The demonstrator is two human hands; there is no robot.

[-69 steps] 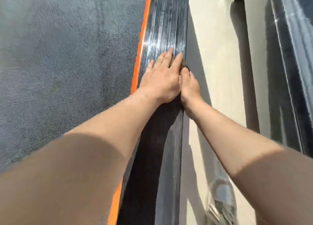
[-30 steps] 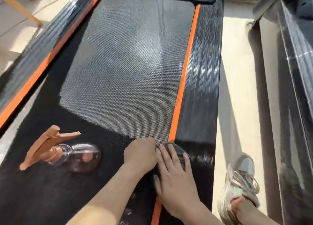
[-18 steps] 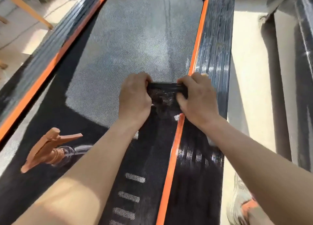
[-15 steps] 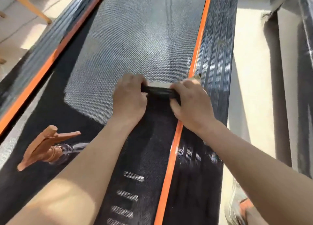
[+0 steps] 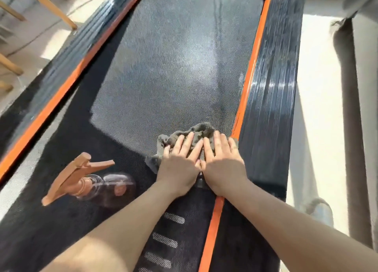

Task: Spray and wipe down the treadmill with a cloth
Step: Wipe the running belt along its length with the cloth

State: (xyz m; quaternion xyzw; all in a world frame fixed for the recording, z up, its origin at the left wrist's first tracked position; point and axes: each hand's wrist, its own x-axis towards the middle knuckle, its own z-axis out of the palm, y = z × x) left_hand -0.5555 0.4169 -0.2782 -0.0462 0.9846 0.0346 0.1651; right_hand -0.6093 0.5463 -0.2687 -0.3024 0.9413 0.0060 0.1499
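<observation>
Cloth [image 5: 201, 131], grey and crumpled, lies on the belt [image 5: 173, 67] of the treadmill [image 5: 272, 91], close to the orange stripe [image 5: 248, 77] along the belt's right edge. The left hand [image 5: 180, 163] and the right hand [image 5: 224, 165] rest side by side on top of it, touching each other. Both are flat, palms down, fingers straight and pressing the cloth onto the belt; neither grasps anything. A spray bottle [image 5: 106, 184] with a clear body and an orange trigger head lies on its side on the belt, near the left hand and apart from the cloth. A light-coloured shoe [image 5: 320, 211] stands on the pale floor [image 5: 319, 87] just beside the treadmill's right edge.
</observation>
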